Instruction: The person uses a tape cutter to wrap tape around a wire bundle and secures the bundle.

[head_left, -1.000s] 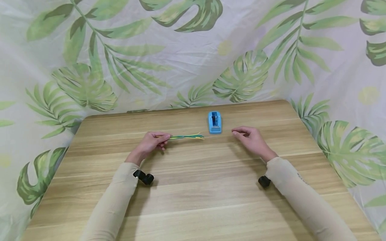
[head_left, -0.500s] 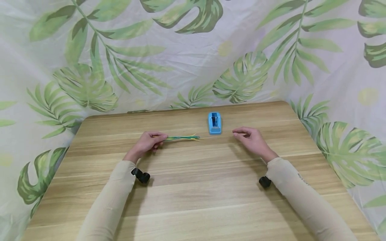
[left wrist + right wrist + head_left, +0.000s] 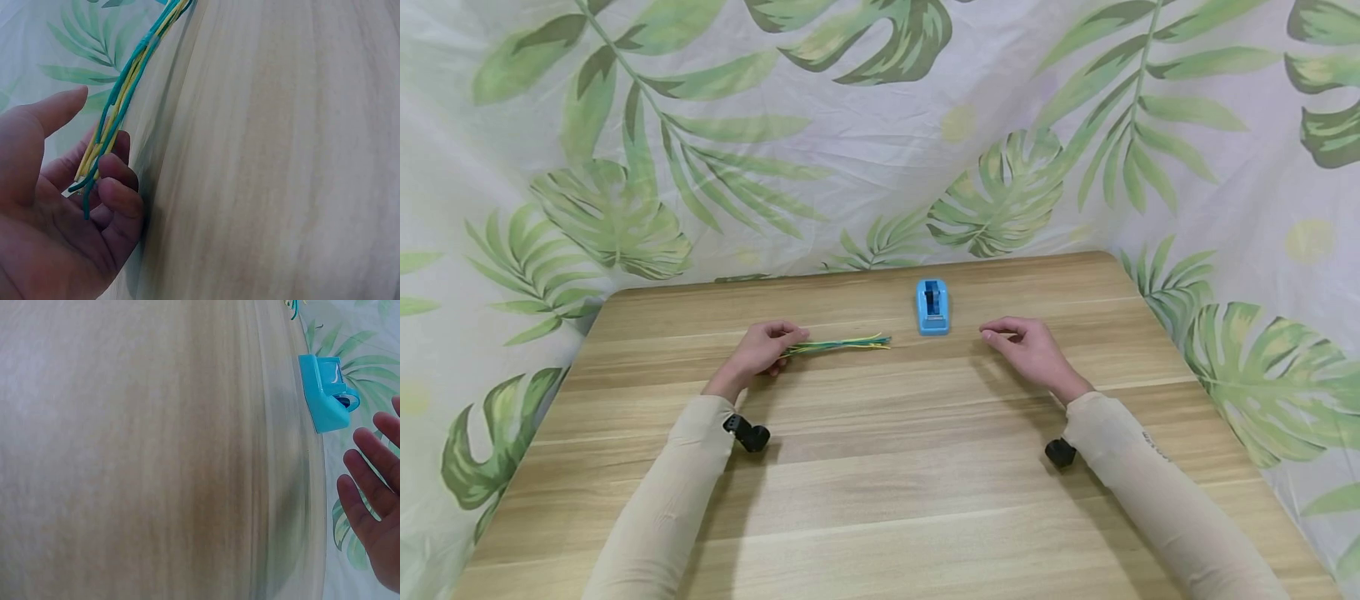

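A bundle of thin green and yellow wires (image 3: pixel 842 342) lies across the far middle of the table, its strands fanning apart at the right end. My left hand (image 3: pixel 766 347) is at the bundle's left end. In the left wrist view the thumb (image 3: pixel 59 111) stands off the wires, while their ends overlap the loosely bent fingers (image 3: pixel 119 197). A blue tape dispenser (image 3: pixel 932 307) stands beyond the bundle's right end. My right hand (image 3: pixel 1028 346) hovers right of the dispenser with relaxed fingers and nothing in them.
The wooden table (image 3: pixel 880 500) reaches back to a leaf-printed cloth (image 3: pixel 850 150) that hangs behind it and along both sides. Black wrist cameras (image 3: pixel 748 434) sit on both forearms over the beige sleeves (image 3: pixel 662 500).
My left hand has moved left with the bundle, then its thumb and fingers have loosened and the wires' left end shows more. The right hand has stayed nearly still.
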`<state>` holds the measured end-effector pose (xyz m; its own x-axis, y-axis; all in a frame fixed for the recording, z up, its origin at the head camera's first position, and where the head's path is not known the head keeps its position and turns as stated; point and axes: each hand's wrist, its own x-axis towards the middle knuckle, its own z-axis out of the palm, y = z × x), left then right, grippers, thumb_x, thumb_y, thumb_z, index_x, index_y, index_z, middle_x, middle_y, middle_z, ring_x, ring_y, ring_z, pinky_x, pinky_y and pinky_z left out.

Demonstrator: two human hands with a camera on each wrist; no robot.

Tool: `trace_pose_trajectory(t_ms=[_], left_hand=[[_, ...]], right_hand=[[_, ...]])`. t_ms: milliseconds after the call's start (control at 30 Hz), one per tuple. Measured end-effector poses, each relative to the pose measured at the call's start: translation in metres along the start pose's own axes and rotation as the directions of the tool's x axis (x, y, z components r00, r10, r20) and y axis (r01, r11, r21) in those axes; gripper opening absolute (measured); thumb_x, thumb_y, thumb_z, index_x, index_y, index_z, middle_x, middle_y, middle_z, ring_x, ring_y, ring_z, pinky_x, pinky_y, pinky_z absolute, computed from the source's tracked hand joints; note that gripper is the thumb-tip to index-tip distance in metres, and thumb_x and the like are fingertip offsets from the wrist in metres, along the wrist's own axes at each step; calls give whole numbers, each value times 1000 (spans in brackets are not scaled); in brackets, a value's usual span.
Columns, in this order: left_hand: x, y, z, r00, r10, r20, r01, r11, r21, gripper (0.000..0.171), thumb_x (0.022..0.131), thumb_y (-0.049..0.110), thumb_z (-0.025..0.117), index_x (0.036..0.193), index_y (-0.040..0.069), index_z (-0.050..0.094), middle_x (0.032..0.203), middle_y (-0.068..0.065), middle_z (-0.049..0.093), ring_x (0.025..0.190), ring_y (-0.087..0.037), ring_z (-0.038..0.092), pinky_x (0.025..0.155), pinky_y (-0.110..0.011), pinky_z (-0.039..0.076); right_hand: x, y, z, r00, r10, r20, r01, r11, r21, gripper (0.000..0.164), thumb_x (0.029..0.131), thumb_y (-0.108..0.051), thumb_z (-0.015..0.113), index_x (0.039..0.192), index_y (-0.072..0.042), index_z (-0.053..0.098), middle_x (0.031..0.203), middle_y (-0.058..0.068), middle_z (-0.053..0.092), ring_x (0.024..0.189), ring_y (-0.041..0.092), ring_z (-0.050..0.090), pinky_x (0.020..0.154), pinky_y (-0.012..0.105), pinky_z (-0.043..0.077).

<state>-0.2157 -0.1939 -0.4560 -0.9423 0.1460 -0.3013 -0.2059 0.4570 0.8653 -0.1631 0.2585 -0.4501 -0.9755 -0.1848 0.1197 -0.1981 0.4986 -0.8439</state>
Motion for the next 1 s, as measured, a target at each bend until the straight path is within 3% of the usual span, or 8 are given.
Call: trace_pose_trajectory(t_ms=[167, 300, 467, 667, 1000], left_hand=[[-1, -1, -2, 1000, 7, 6, -7, 1000, -9, 40, 99, 38, 65, 121, 5, 66, 82, -9, 57, 58, -17, 53, 47, -29, 46], [-3, -1, -7, 1000, 0, 29, 1, 1000, -30, 58, 99, 50, 60, 131, 2, 60, 109, -18, 63, 66, -18, 61, 51, -31, 51], [-9, 2, -17, 997, -3, 73, 7, 999, -51, 83, 96, 68, 47, 141, -1, 50, 142, -22, 51, 88, -28, 70, 61, -37, 58], [-17, 4, -27, 996, 2, 90, 2, 999, -46, 88, 96, 71, 42, 144, -3, 45, 146, -24, 43, 107, -40, 66, 71, -46, 60], [-32, 15, -36, 994, 36, 103, -48, 992, 118, 85, 98, 68, 43, 145, -2, 45, 150, -24, 42, 131, -45, 47, 82, -53, 57]], right_hand=[[0, 1, -1, 1000, 21, 3, -22, 999, 27, 33, 100, -29, 65, 118, -2, 72, 115, 11, 72, 109, 25, 64, 94, 40, 51], [0, 3, -2, 1000, 15, -4, -14, 999, 41, 33, 101, -28, 65, 119, -1, 72, 115, 12, 72, 111, 25, 64, 94, 37, 51], [0, 2, -2, 1000, 23, -12, -22, 999, 39, 31, 100, -28, 65, 117, -3, 73, 114, 9, 72, 110, 23, 64, 92, 36, 52], [-1, 1, -1, 1000, 19, -9, -19, 999, 36, 32, 101, -28, 65, 117, -2, 73, 115, 10, 72, 110, 25, 64, 94, 43, 51], [0, 3, -6, 999, 37, -2, -37, 999, 22, 36, 101, -32, 64, 119, -1, 71, 117, 11, 71, 112, 27, 63, 95, 45, 50]])
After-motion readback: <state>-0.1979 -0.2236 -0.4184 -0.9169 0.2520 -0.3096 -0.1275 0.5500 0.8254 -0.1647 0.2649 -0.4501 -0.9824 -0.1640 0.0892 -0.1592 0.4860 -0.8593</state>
